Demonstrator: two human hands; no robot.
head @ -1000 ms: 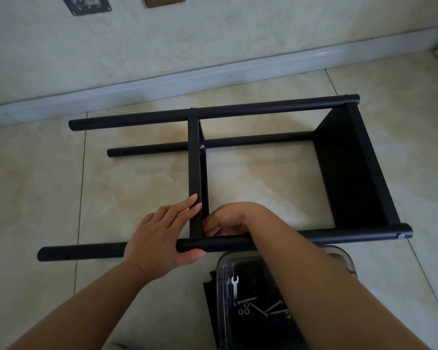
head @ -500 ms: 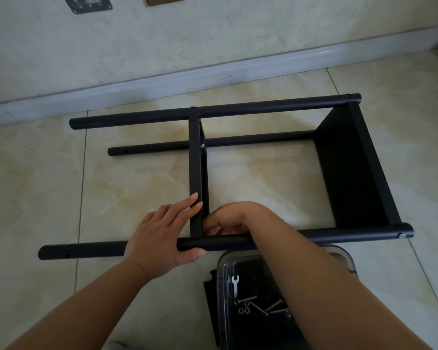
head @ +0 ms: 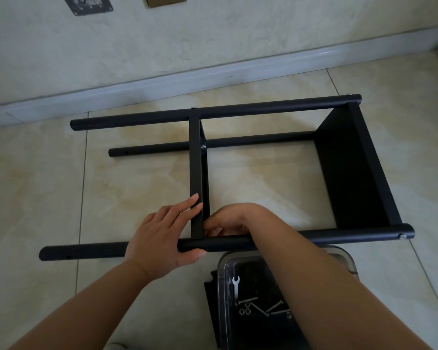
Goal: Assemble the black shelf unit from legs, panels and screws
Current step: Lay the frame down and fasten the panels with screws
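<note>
Both forearms are bare to the lower frame edge, no sleeves visible, and the left hand (head: 162,238) and right hand (head: 234,218) wear no gloves, rings or watch.

Shelf unit (head: 349,173) is all matte black, floor (head: 142,188) is beige marbled tile with yellowish streaks, silver spanner (head: 235,289) and screws (head: 263,305) in a clear box (head: 344,256).

A home room: glossy beige floor tiles (head: 142,188), pale skirting board (head: 213,77), wall socket plate (head: 87,3).
</note>
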